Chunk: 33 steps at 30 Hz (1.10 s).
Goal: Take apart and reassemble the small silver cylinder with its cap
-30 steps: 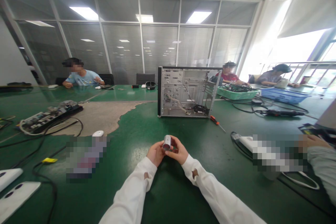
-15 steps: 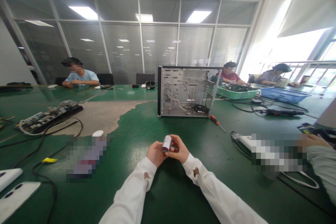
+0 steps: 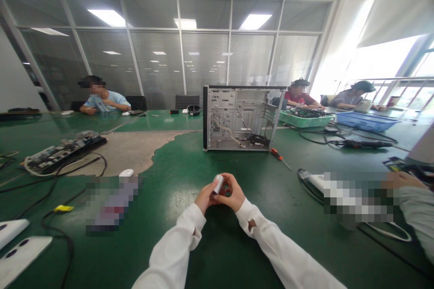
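Gripping a small silvery cylinder (image 3: pixel 219 184) between them, the left hand (image 3: pixel 205 196) and right hand (image 3: pixel 232 193) have their fingers curled around it, above the green worktop (image 3: pixel 162 235) in the head view. Beyond them stands an open metal computer case with a black edge (image 3: pixel 242 118), an orange-handled screwdriver (image 3: pixel 277 155) lying just beside its lower corner.

A: ok so the left hand (image 3: pixel 205 196) covered part of the silver cylinder (image 3: pixel 219 182); couldn't tell how the right hand's (image 3: pixel 235 193) fingertips met it, lol

B: same; pixel blocks blurred the purplish slab (image 3: pixel 117 202) and most of the white device (image 3: pixel 317 182); the left edge chopped two white gadgets (image 3: pixel 26 254); the right edge cut off a grey sleeve (image 3: pixel 414 207); stuff in the green basket (image 3: pixel 307 122) was too small to sort out
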Tool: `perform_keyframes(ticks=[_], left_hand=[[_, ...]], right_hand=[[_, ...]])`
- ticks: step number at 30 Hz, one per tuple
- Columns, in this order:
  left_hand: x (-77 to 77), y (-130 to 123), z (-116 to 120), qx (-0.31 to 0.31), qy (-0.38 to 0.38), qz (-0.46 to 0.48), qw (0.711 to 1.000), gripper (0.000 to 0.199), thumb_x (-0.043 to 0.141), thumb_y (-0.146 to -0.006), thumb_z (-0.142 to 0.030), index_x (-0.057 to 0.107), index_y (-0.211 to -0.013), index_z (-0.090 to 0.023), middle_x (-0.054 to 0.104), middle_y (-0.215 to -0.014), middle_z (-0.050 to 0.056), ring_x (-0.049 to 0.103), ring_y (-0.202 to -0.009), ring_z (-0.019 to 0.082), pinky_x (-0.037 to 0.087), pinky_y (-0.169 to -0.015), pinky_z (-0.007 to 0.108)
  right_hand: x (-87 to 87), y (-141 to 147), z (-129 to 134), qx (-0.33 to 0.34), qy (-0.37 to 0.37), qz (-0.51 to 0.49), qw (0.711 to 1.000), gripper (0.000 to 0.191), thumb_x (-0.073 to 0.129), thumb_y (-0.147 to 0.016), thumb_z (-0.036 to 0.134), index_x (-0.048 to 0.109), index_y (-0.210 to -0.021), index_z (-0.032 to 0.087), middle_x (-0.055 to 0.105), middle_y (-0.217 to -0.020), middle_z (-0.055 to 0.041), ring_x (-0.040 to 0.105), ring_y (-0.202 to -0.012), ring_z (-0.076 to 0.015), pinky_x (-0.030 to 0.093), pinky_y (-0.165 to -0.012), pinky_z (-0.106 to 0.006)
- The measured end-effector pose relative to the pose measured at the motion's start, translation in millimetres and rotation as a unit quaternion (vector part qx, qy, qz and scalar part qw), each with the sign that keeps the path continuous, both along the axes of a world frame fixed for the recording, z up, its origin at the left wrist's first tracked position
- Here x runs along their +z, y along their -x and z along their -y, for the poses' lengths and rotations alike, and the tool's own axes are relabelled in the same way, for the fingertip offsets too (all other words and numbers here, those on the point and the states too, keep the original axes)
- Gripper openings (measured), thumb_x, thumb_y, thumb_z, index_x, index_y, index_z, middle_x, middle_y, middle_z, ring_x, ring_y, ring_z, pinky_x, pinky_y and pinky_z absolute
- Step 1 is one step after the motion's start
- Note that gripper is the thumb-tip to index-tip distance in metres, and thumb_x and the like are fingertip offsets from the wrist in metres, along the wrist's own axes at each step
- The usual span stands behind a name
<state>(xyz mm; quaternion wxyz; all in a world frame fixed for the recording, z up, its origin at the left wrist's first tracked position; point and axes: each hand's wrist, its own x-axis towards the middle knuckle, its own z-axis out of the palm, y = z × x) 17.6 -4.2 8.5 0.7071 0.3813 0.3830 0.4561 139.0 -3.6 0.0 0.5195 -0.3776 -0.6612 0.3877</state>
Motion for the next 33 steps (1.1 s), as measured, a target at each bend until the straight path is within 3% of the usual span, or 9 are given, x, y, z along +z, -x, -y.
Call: perform_keyframes(ticks=[6,13,17,25,33], left_hand=[[6.3,-0.4,2.1,0.137,-0.111,-0.077,0.981,0.029,0.069,-0.052,-0.027,0.052,-0.073,-0.016,0.056,-0.067,0.001,0.050,-0.062,0.013,0.036,-0.059,0.023],[2.8,2.8,1.6,0.167,-0.207,-0.142,0.953,0.027,0.071,-0.047,-0.017,0.052,-0.066,-0.017,0.054,-0.063,-0.002,0.049,-0.064,0.012,0.034,-0.066,0.023],[-2.4,5.3,-1.5,0.142,-0.183,-0.145,0.962,0.025,0.071,-0.047,-0.019,0.053,-0.065,-0.015,0.057,-0.061,0.000,0.051,-0.060,0.013,0.035,-0.061,0.024],[1.2,9.3,-3.8,0.123,-0.064,-0.067,0.988,0.032,0.070,-0.051,-0.028,0.054,-0.075,-0.015,0.058,-0.051,0.000,0.051,-0.045,0.012,0.036,-0.048,0.023],[6.7,5.1,1.6,0.063,0.011,0.062,0.996,0.028,0.063,-0.061,-0.029,0.051,-0.080,-0.013,0.062,-0.064,0.005,0.060,-0.060,0.019,0.043,-0.052,0.027]], right_hand=[[6.8,-2.2,2.0,-0.082,-0.053,0.050,0.994,0.062,0.066,-0.048,0.021,0.034,-0.101,0.021,0.053,-0.090,-0.0033,0.052,-0.083,-0.0179,0.043,-0.059,-0.026],[8.9,0.9,8.0,-0.086,-0.081,0.117,0.986,0.061,0.062,-0.048,0.017,0.035,-0.103,0.021,0.052,-0.088,-0.0028,0.051,-0.080,-0.0174,0.043,-0.062,-0.027],[8.8,1.0,9.2,-0.075,-0.097,0.147,0.981,0.061,0.062,-0.049,0.018,0.036,-0.105,0.019,0.049,-0.093,-0.0051,0.050,-0.080,-0.0169,0.042,-0.065,-0.029],[11.1,-8.4,3.2,0.043,0.023,0.102,0.994,0.069,0.068,-0.049,0.025,0.032,-0.107,0.022,0.049,-0.095,-0.0045,0.050,-0.083,-0.0169,0.042,-0.053,-0.024],[7.0,-11.5,-1.3,0.130,0.094,-0.014,0.987,0.067,0.069,-0.049,0.022,0.033,-0.105,0.024,0.045,-0.100,-0.0046,0.051,-0.085,-0.0157,0.043,-0.061,-0.026]])
